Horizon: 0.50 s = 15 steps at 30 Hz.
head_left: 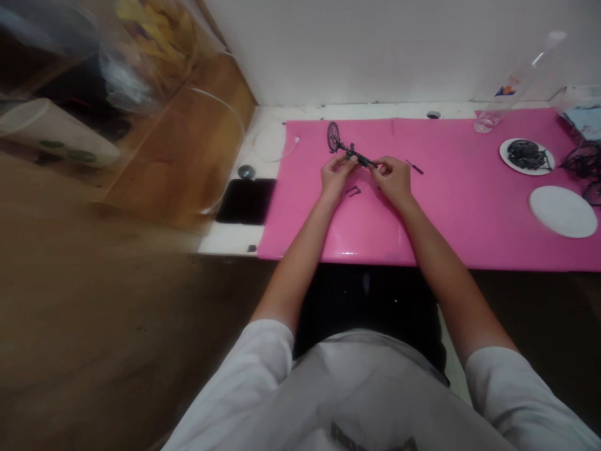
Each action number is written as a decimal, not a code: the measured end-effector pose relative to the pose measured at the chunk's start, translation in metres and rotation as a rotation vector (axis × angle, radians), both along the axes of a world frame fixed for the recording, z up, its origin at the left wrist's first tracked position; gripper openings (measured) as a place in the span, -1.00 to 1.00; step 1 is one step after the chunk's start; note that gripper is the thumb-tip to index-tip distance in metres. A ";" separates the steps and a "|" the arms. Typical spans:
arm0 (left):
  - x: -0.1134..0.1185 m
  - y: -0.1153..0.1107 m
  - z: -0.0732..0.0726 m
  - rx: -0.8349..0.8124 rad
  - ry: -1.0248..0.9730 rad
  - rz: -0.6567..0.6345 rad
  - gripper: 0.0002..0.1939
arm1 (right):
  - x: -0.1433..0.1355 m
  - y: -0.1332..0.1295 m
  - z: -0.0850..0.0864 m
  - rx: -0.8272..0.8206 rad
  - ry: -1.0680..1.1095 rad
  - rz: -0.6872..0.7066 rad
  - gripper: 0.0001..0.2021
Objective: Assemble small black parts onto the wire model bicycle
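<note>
A small black model bicycle (353, 153), partly built with one spoked wheel at its far left end, is held just above the pink mat. My left hand (333, 177) pinches its middle from the left. At its near right end, the fingers of my right hand (393, 180) close on the dark frame. My fingers hide part of the frame. Small black parts (354, 191) lie on the mat between my wrists. A thin black screwdriver-like tool (415, 167) rests just right of my right hand.
The pink mat (469, 207) covers the table. On its right are a white plate of black parts (507, 164), a white disc (563, 212), a clear bottle (511, 94) and more wheels (585, 164). A black flat device (246, 201) and white cable (256, 147) lie left.
</note>
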State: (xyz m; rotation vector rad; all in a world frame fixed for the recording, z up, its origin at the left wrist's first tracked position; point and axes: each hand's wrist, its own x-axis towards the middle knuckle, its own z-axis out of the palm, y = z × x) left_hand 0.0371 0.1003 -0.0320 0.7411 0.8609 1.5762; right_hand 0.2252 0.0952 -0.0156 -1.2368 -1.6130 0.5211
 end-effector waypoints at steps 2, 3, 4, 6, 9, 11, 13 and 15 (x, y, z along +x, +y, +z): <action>0.000 0.000 -0.001 -0.004 0.020 -0.013 -0.36 | 0.000 -0.001 0.000 -0.008 -0.003 0.001 -0.88; 0.000 0.000 -0.002 -0.003 0.020 -0.021 -0.34 | 0.000 -0.001 0.000 -0.010 -0.007 0.002 -0.88; 0.000 0.000 -0.002 0.000 0.018 -0.027 -0.33 | 0.000 -0.001 0.000 -0.011 -0.010 0.002 -0.88; 0.000 0.000 -0.003 0.008 0.017 -0.033 -0.31 | 0.000 -0.001 0.000 -0.014 -0.013 -0.004 -0.88; 0.000 -0.001 -0.002 0.014 0.029 -0.035 -0.33 | -0.001 -0.001 0.001 -0.031 -0.016 -0.013 -0.90; 0.000 -0.002 -0.001 0.009 0.028 -0.035 -0.39 | -0.001 -0.001 0.001 -0.035 -0.014 -0.012 -0.91; 0.001 -0.004 0.002 -0.010 0.023 -0.030 -0.47 | -0.001 0.000 0.001 -0.036 -0.018 -0.005 -0.89; 0.002 -0.005 0.005 -0.038 0.024 -0.024 -0.53 | -0.001 0.000 0.000 -0.044 -0.029 0.006 -0.87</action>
